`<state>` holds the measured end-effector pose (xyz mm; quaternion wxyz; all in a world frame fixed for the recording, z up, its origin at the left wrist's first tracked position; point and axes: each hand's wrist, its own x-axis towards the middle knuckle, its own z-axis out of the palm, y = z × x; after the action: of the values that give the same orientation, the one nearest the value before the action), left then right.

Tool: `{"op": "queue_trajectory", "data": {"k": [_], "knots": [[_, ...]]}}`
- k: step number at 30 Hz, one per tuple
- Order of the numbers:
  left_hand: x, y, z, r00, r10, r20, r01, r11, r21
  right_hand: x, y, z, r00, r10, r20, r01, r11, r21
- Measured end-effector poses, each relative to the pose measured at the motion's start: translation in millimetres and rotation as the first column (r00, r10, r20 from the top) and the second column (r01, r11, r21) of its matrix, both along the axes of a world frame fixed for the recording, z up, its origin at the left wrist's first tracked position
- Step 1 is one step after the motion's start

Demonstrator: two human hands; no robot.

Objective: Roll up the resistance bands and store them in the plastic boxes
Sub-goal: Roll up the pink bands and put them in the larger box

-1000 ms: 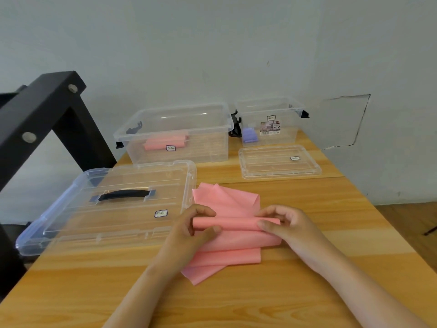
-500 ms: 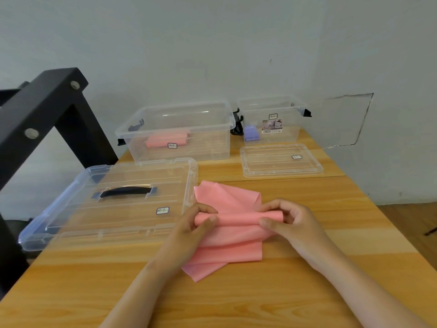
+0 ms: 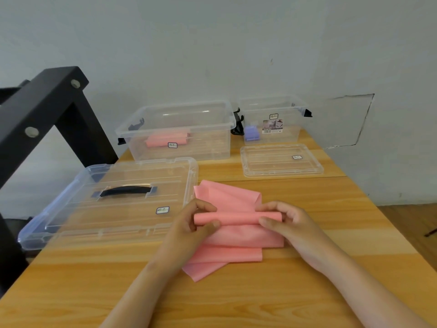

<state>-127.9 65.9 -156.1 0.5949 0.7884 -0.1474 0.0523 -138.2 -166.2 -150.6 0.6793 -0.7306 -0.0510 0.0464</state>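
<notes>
1. Head view, item in hand: one pink flat rubber resistance band [image 3: 236,240], lying on the light wooden table [image 3: 71,292] just right of the larger lid. Its middle part is wound into a short tube; loose folded sheet lies both beyond the tube and nearer the person.
2. Left hand [image 3: 191,223]: fingers and thumb curled round the tube's left end, pinching it.
3. Right hand [image 3: 290,223]: thumb and fingers pinching the tube's right end.
4. Step, by judgement: rolling is under way and storing has not begun. The next move calls for both hands turning evenly, so that the tube takes up the remaining sheet without skewing or slackening. A firm hold is then needed for the lift to a box.
5. Clear plastic boxes, count two, both open at the table's far edge: one large rectangular box [image 3: 212,147] and one small rectangular box [image 3: 290,136] to its right.
6. Bands already stored, count two: one pink rolled band [image 3: 165,139] in the large box and one purple rolled band [image 3: 251,133] in the small box. Bands in all: three.
7. Lids, count two: one large clear lid [image 3: 71,209] with a black handle [image 3: 126,191] at left, and one small clear lid [image 3: 281,160] before the small box.
8. Other: one black bolted metal frame [image 3: 47,102], far left.
</notes>
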Motion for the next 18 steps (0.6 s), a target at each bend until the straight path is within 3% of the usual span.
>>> {"op": "queue_trajectory", "data": {"k": [3,6,8,14,18], "knots": [[-0.4,1.3,-1.0,0.999,-0.011,-0.03,0.01,0.999,-0.032,0.3,0.4,-0.5,0.999,-0.035,0.019,0.036,0.999,-0.024],[-1.2,1.7,-2.5,0.994,-0.048,-0.102,0.054,0.997,0.059,-0.4,-1.6,1.6,0.998,-0.028,0.05,0.027,0.999,0.029],[-0.9,0.4,-1.5,0.997,-0.025,-0.07,0.03,0.997,0.071,-0.7,-1.5,1.6,0.999,-0.009,0.053,0.007,0.999,0.034],[-1.0,0.6,1.4,0.998,0.025,-0.064,-0.033,0.993,-0.116,0.5,1.1,-0.6,1.0,0.009,0.003,-0.009,1.0,0.013],[-1.4,0.9,-3.4,0.996,0.01,-0.086,-0.008,1.0,0.021,0.3,-1.3,-0.9,0.997,0.017,0.07,-0.018,1.0,0.013]]}}
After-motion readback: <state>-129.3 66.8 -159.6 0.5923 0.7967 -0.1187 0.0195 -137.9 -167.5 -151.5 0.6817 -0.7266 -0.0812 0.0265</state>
